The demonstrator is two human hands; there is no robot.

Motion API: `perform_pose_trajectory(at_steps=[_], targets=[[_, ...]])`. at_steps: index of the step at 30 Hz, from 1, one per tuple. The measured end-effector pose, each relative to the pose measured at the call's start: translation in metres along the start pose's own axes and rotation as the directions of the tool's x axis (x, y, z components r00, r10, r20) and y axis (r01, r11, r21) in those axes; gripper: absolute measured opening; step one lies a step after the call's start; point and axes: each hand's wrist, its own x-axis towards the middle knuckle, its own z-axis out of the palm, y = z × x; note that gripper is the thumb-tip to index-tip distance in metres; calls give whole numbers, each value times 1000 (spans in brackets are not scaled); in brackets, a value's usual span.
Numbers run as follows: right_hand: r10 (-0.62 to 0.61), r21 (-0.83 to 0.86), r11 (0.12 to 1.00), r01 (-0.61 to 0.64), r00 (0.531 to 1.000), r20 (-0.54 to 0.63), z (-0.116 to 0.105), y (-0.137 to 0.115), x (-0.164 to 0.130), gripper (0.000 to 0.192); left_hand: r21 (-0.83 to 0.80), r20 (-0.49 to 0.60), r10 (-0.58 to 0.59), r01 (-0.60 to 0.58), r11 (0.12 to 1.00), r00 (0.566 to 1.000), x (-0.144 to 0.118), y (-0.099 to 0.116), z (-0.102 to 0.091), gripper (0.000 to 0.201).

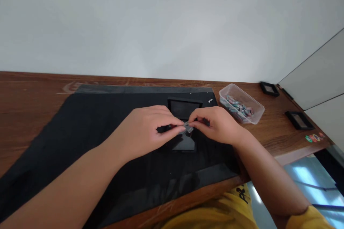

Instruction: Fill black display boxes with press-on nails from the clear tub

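My left hand (146, 128) and my right hand (215, 123) meet over the middle of a black mat (80, 132). Together they pinch a small grey piece (188, 127) between fingertips. Under the hands lies a small black frame with a glossy pane (185, 144), partly hidden by my fingers. A second black frame (185, 107) lies just behind the hands on the mat.
The mat lies on a brown wooden table (27, 100) against a white wall. A clear plastic tub (242, 104) of small coloured pieces stands to the right. Two more black frames (269, 88) (299, 120) and coloured stickers (314, 137) are near the right edge.
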Motion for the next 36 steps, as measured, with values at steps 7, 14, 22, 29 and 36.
perform_pose_trajectory(at_steps=[7,14,22,29,36], targets=[[60,26,998,-60,998,-23,7,0,4,5,63,-166,131,-122,990,977,0,-4,6,38],[96,70,993,-96,995,8,9,0,6,6,143,-173,138,-113,983,975,2,-1,5,42],[124,25,992,-124,992,15,11,-1,7,8,163,-180,151,-121,979,972,1,-6,6,37],[104,31,994,-104,995,0,11,-1,6,8,210,-224,208,-161,964,952,3,-7,10,36],[60,46,997,-60,998,2,13,2,4,8,158,-117,170,-151,976,979,3,-10,12,37]])
